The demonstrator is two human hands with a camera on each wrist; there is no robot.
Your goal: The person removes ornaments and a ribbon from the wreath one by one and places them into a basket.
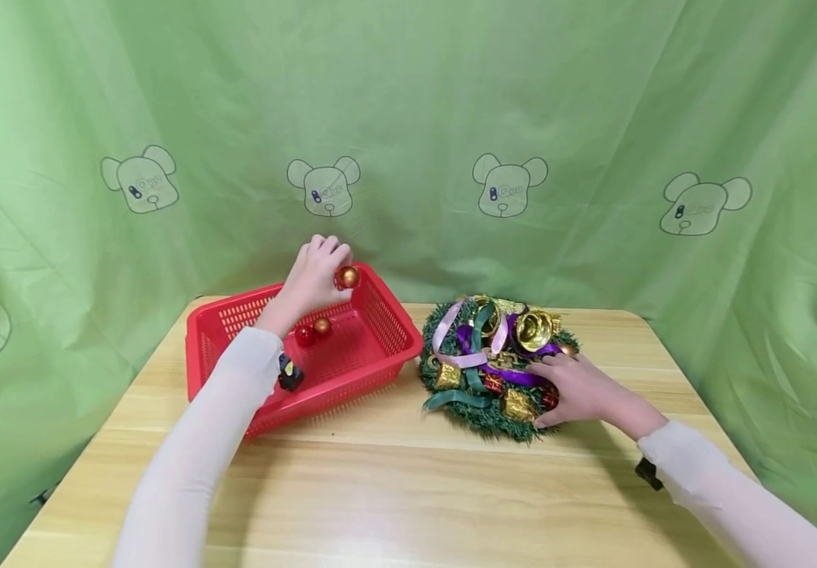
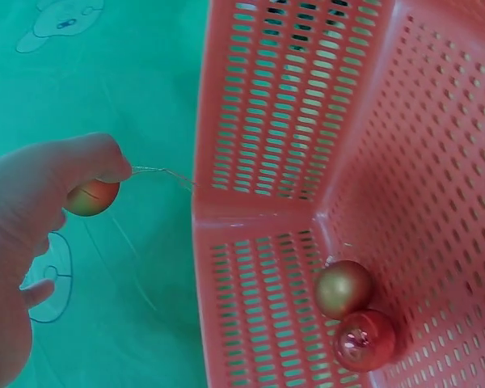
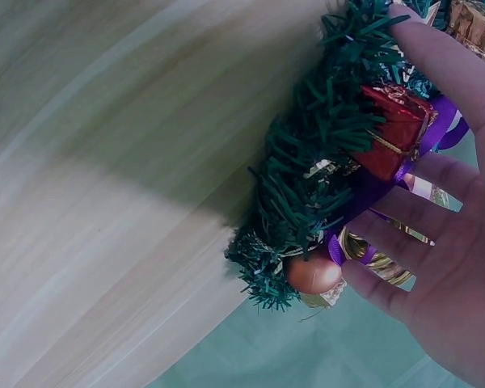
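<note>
In the head view my left hand [image 1: 318,272] is raised over the back of the red basket [image 1: 394,347]. It pinches a copper-gold ball ornament [image 1: 348,276], whose thin string shows in the left wrist view. Inside the basket a gold ball [image 2: 343,289] and a shiny red ball [image 2: 365,340] lie against each other. My right hand [image 1: 582,389] rests on the right side of a green tinsel wreath [image 1: 479,422], fingers spread. Near those fingers are a red gift-box ornament [image 3: 394,133], a purple ribbon [image 3: 440,125] and a copper-coloured ball [image 3: 314,272].
Basket and wreath stand side by side toward the back of the wooden table [image 1: 380,497]. Gold bells [image 1: 534,330], pink ribbon [image 1: 447,323] and gold gift boxes [image 1: 518,405] lie on the wreath. A green curtain [image 1: 408,95] with bear-head prints hangs behind and at both sides.
</note>
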